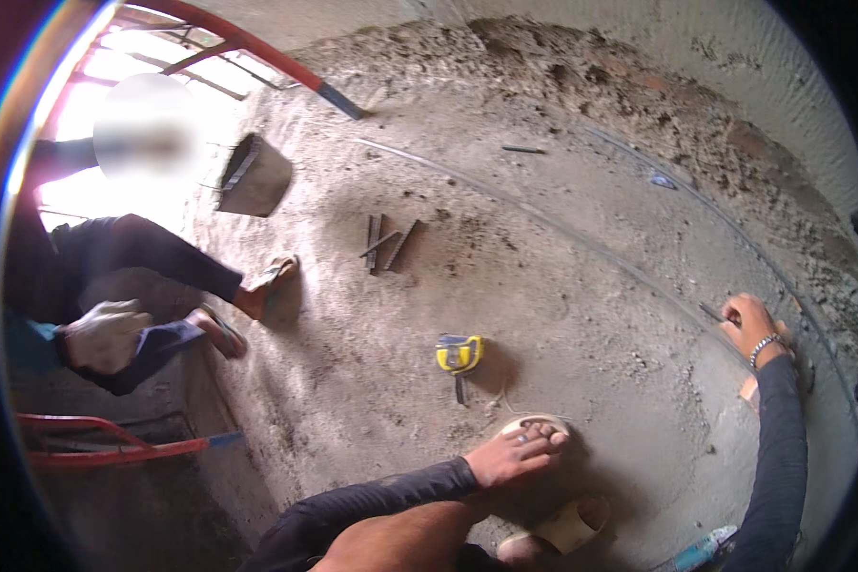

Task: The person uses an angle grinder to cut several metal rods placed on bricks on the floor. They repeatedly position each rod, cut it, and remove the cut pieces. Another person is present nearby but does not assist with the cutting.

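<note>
At the right, my right hand (753,324), a beaded bracelet at its wrist, is closed by the floor. A short dark rod (710,313) sticks out from its fingers; its other end is hidden. Beside this hand runs a long thin grey rod (534,212) lying across the ground. My left hand (520,456), with a ring on one finger, hangs over the front of a pale sandal (534,419), its fingers loosely stretched and holding nothing I can see. Just beyond it lies a yellow and black tape measure (460,354).
Several short ribbed steel bars (391,243) lie mid-floor, another short bar (522,149) farther off. A second long rod (734,224) follows the rough wall base. At left are a bucket (257,178), a seated person (105,334) and red metal frames (133,456). A blue object (704,550) lies near.
</note>
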`<state>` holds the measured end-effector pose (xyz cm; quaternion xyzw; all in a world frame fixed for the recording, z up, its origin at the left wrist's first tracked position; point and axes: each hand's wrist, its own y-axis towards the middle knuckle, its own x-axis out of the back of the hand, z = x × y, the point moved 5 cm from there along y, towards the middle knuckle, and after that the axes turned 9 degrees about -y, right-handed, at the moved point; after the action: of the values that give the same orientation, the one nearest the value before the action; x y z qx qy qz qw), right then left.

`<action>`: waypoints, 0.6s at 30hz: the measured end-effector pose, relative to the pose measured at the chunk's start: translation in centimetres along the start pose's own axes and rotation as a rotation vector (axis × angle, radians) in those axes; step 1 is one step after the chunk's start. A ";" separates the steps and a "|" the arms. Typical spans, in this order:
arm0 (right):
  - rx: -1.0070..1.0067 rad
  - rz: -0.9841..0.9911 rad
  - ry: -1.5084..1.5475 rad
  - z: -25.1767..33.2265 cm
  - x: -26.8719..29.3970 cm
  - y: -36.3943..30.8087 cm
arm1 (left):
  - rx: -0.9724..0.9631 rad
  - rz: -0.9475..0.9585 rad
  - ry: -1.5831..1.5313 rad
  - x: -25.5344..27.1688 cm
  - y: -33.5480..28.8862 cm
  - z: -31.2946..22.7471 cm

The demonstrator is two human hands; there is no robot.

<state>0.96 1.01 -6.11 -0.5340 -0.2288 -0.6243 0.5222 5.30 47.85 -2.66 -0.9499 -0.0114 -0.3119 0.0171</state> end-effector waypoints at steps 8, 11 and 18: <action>0.007 -0.024 -0.088 -1.7 -1.6 0.9 | 0.000 0.091 0.045 -1.9 -1.4 0.8; -0.116 0.084 -0.096 -2.4 -2.2 1.3 | -0.042 -0.017 0.052 -1.7 -1.4 0.7; 0.088 -0.041 -0.098 -2.5 -2.4 1.2 | -0.104 -0.110 0.061 -1.6 -2.3 0.4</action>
<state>0.69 -0.58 -9.41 -0.5356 -0.2922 -0.5973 0.5205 4.18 50.15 -3.91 -0.9375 -0.0467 -0.3415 -0.0490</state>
